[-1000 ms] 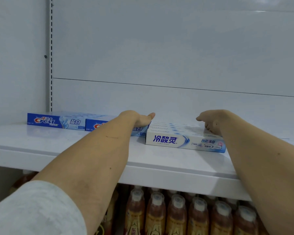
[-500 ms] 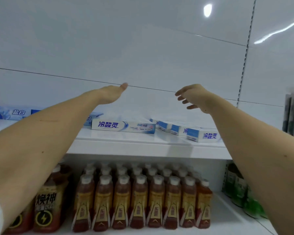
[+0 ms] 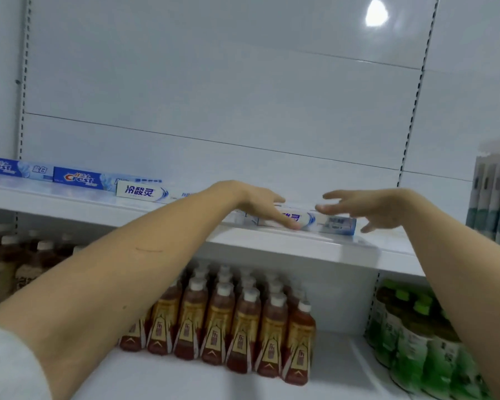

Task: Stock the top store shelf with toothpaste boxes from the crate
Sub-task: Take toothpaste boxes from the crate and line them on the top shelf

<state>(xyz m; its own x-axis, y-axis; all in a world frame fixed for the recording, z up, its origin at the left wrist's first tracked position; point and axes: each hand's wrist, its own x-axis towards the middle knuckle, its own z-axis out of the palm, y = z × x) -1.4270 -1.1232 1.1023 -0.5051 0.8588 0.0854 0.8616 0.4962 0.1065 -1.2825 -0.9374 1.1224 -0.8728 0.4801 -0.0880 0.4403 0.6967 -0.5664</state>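
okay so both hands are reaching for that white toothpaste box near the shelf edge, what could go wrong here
1. The white toothpaste box lies close to the front lip of the top shelf; a push from the left hand could slide it off onto the brown bottles below.
2. The right hand is spread open and holds nothing, so the box may skew rather than line up.
3. The picture is blurred, so contact is uncertain.
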